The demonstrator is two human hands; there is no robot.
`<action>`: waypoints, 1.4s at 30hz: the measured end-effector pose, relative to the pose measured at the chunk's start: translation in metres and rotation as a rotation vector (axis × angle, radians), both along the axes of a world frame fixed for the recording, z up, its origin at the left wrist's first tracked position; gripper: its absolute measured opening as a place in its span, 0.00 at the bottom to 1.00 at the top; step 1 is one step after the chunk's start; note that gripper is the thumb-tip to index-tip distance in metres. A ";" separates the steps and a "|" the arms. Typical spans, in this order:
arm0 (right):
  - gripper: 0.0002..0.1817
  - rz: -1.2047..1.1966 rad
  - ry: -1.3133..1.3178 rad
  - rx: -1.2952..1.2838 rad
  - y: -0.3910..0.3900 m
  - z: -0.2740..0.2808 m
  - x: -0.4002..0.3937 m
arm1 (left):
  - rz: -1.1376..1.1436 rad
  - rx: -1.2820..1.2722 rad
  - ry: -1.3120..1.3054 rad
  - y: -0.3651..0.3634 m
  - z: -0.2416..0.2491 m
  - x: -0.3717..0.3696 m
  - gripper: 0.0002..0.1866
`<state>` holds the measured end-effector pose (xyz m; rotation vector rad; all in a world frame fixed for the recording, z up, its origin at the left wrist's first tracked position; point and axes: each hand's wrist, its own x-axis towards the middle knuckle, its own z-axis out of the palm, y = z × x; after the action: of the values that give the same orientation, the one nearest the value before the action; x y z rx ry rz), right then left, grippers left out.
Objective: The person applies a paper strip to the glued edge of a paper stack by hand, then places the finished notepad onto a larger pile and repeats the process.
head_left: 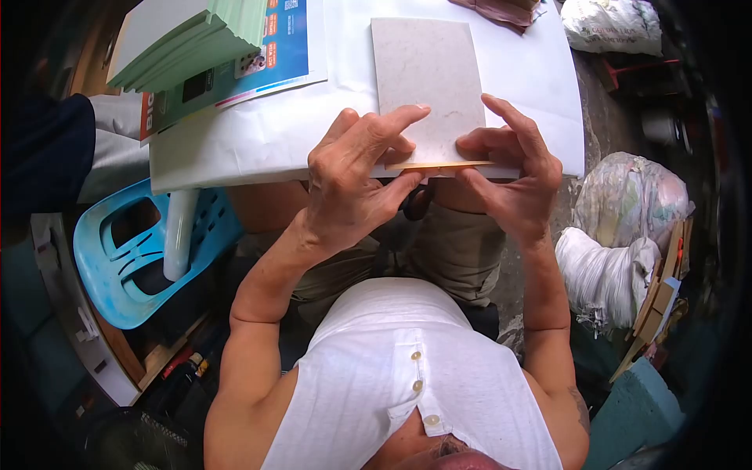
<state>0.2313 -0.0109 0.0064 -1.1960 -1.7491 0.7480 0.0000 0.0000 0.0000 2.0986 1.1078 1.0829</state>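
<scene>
Grip, both sides closed: my left hand (352,172) and my right hand (521,176) pinched a thin yellowish strip (440,165) between thumbs and fingers, one hand toward each end. The strip ran along the near end of a flat grey rectangular board (429,78), close to the near edge of the white-covered surface (525,70). Thumbs sat on the near side of the strip; the other fingers curled over the board, several raised. To the left, a thick stack of pale green sheets (196,51) rested on a blue printed sheet (286,47). Beyond the board, to the right, lay a folded reddish-brown item (505,11). Below left, a light-blue plastic stool (106,262); right, a bulging clear plastic bag (630,196).
</scene>
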 end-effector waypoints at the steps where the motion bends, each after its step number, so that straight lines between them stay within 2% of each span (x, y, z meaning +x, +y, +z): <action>1: 0.46 -0.012 0.012 -0.002 0.000 0.001 -0.002 | 0.008 0.010 -0.015 0.000 -0.001 0.001 0.38; 5: 0.44 -0.001 0.038 0.009 -0.004 0.000 -0.004 | -0.060 0.079 0.074 0.002 0.007 -0.014 0.38; 8: 0.42 0.038 -0.006 -0.023 0.001 0.006 0.007 | -0.156 -0.010 -0.067 0.009 -0.003 -0.021 0.38; 11: 0.39 0.129 0.013 -0.090 0.006 0.009 0.020 | -0.233 -0.102 -0.091 0.012 0.003 -0.027 0.38; 14: 0.32 0.231 0.019 -0.122 0.010 0.012 0.033 | -0.254 -0.110 -0.135 0.014 0.001 -0.030 0.35; 17: 0.21 0.335 -0.211 0.051 0.017 0.032 0.035 | -0.191 0.144 0.037 0.014 0.015 -0.027 0.30; 20: 0.11 0.330 -0.290 0.127 0.022 0.039 0.031 | -0.158 0.163 0.103 0.015 0.021 -0.029 0.21; 23: 0.09 0.372 -0.333 0.148 0.032 0.039 0.032 | -0.161 0.174 0.128 0.021 0.020 -0.033 0.14; 29: 0.11 0.485 -0.402 0.157 0.050 0.033 0.040 | -0.175 0.159 0.187 0.023 0.022 -0.032 0.09; 32: 0.11 0.502 -0.405 0.187 0.053 0.031 0.040 | -0.185 0.098 0.172 0.024 0.022 -0.032 0.07; 35: 0.04 0.470 -0.417 0.076 0.053 0.035 0.038 | -0.187 -0.004 0.161 0.026 0.021 -0.032 0.05; 42: 0.06 0.478 -0.418 0.074 0.053 0.031 0.036 | -0.171 -0.125 0.118 0.030 0.020 -0.031 0.05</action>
<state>0.2674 0.0424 0.0372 -0.9345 -2.4389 0.7290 -0.0312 0.0304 0.0201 2.1357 1.0010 0.7992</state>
